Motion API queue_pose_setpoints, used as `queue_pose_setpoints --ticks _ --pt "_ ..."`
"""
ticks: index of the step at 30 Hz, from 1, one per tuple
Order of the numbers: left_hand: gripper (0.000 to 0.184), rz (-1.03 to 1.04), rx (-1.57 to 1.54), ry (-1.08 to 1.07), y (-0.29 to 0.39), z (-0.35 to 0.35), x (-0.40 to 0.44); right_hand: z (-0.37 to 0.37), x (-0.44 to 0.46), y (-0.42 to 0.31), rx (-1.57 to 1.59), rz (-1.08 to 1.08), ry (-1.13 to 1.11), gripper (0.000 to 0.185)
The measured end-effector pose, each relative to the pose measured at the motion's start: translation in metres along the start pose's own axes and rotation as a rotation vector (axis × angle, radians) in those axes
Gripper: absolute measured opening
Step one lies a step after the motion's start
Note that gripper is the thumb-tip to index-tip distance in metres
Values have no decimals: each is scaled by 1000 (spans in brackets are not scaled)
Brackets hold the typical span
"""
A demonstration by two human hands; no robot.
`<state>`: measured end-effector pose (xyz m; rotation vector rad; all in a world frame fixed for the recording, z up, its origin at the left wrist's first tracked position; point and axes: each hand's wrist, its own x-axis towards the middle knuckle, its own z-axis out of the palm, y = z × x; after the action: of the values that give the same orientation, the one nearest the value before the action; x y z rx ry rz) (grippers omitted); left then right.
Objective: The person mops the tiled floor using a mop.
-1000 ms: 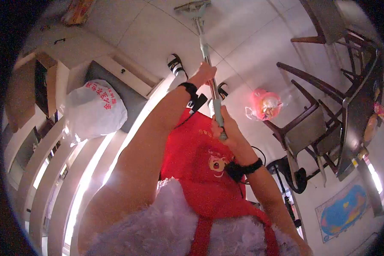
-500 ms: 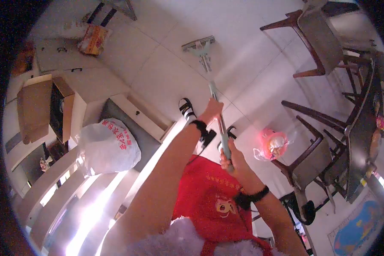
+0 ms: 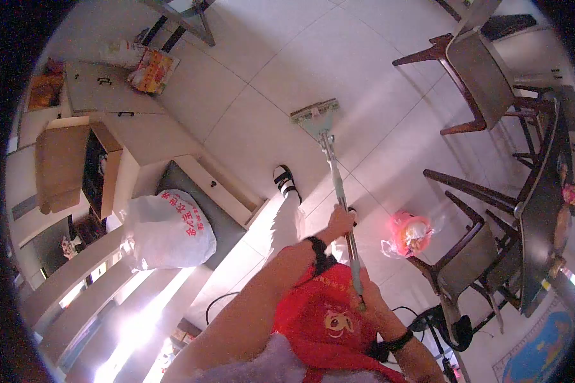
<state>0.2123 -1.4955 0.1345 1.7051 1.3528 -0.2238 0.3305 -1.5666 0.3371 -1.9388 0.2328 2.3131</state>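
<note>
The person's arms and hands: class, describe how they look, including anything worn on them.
The left hand and right hand are ungloved. A black left wristband carries a dark, blocky piece; the right wristband is black too. The visible forearms are bare. Pale, fluffy fabric shows near the picture's bottom edge, but whether it forms sleeves is unclear.

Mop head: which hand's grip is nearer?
Left. The left grip is partway along the pole from the mop head; the right grip is farther back, near the pole's opposite end.
</note>
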Motion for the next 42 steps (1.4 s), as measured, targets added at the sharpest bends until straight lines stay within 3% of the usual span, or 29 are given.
queue_pose_setpoints --ticks 2,3,4,5,9,10,12,14,16,17,19,21,23,25,27,29,31,34,37,38,39,42 --pt "21 7 32 246 -48 73 50 2 19 -8 -151 -130 -105 46" --pt "22 56 147 102 -71 54 76 6 28 -19 -287 -222 -161 47" --pt "25 120 252 -37 -92 34 102 21 38 -36 -110 -128 -145 47" --pt "33 112 281 128 -85 -16 76 39 47 -49 67 -34 -127 47" --pt "28 234 296 51 -153 0 141 53 66 -66 132 -47 -230 49" --pt "20 30 242 73 -154 27 159 51 67 -68 135 -48 -242 49" --pt "24 130 65 431 -142 60 132 11 73 -42 -209 -217 -186 48" --pt "36 -444 -335 365 -57 63 75 -27 59 -4 -459 -399 -161 46" --pt "20 143 156 122 -31 68 22 -25 11 10 -571 -590 -64 45" --pt "20 81 48 127 -16 82 8 -10 -23 7 -589 -688 33 45" --pt "24 -49 -164 110 14 99 -14 -6 -45 10 -376 -506 131 46" --pt "22 -242 -506 205 12 97 0 -38 -40 5 -54 122 -18 48" --pt "22 -184 -406 161 -2 96 13 -31 -24 2 -247 -13 7 49" --pt "21 123 135 -29 -24 22 25 -13 -4 -11 -255 -30 -41 50" --pt "21 80 231 10 -54 8 48 9 22 -28 -76 73 -156 50" --pt "24 94 328 -154 -92 -4 93 50 34 -55 -65 -45 -108 50" --pt "22 178 290 26 -122 -50 95 70 56 -72 91 -31 -216 50" --pt "15 284 311 200 -130 -28 95 60 59 -63 108 -28 -253 49" --pt "18 116 306 58 -131 106 104 27 24 -38 21 60 -96 48" --pt "17 -10 126 143 -37 -2 26 8 18 -21 -21 26 -86 48" --pt "20 117 166 290 -25 12 10 -4 14 -8 -63 -8 -76 48" --pt "20 5 100 99 -14 40 2 4 -18 -6 -9 161 156 47"
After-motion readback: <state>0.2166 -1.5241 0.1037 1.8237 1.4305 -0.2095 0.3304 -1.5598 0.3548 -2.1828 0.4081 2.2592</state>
